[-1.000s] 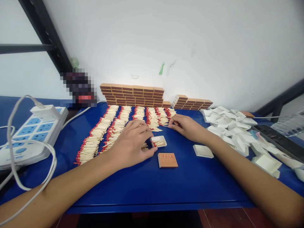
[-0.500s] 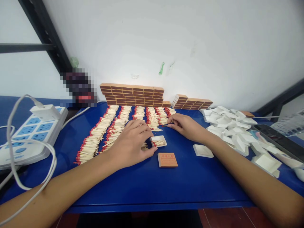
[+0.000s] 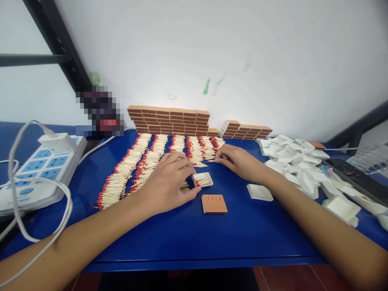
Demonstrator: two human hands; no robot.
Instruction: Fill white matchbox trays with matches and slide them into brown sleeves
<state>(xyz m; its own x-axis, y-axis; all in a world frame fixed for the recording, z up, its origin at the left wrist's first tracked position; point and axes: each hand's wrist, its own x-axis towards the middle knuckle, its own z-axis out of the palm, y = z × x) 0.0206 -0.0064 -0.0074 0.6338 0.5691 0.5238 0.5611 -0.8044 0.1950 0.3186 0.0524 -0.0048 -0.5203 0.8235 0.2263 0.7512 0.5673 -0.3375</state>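
My left hand (image 3: 168,184) has its thumb and forefinger around the left end of a small white matchbox tray (image 3: 207,185), which holds some loose matches. My right hand (image 3: 235,159) pinches a match (image 3: 211,161) at the front end of the rightmost rows. Red-tipped matches (image 3: 117,182) lie in several long rows, partly hidden by my left hand. An orange matchbox (image 3: 214,204) with red print lies in front of the tray. A white tray (image 3: 260,192) rests next to my right forearm.
Stacked matchboxes (image 3: 171,121) line the wall, with a lower stack (image 3: 247,130) to the right. White trays (image 3: 286,155) are heaped at the right near a dark phone (image 3: 357,180). A power strip (image 3: 45,169) with looping white cables stands at the left.
Almost nothing differs. My right hand has shifted very slightly to the right beside the matches; my left hand stays at the tray.
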